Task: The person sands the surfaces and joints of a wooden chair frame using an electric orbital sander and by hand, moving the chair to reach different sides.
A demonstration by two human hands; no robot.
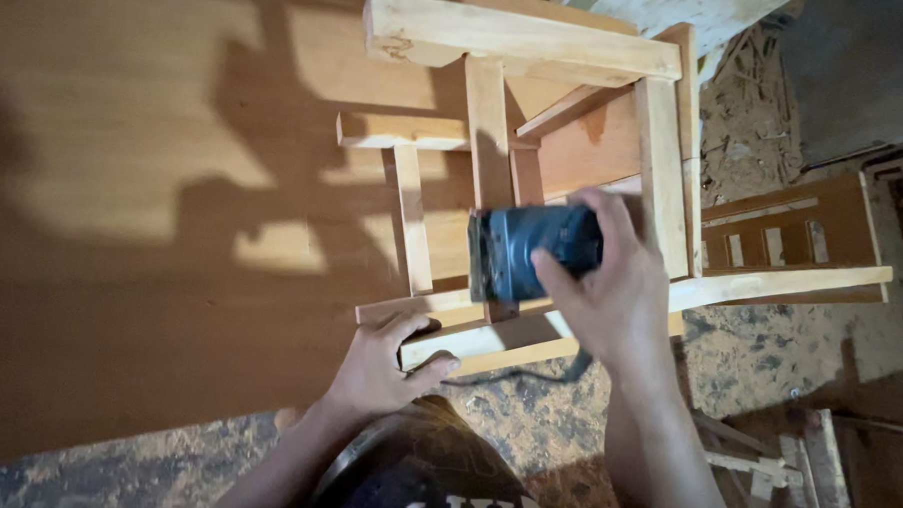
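Now right hand [610, 290] gripping dark sander [532, 252], long axis crosswise, on wooden frame [509, 46]

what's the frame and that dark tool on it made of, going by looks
The frame looks like bare, unfinished wood: pale, matte, with grain and a rough chipped end. The tool under the right hand seems to have a dark blue-grey plastic housing with a slight sheen, though the blur leaves that open.

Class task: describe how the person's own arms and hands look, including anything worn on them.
Both arms are bare to the frame's edge: no sleeves, gloves, watch or rings show on the left hand or the right hand. A dark top with pale print shows below.
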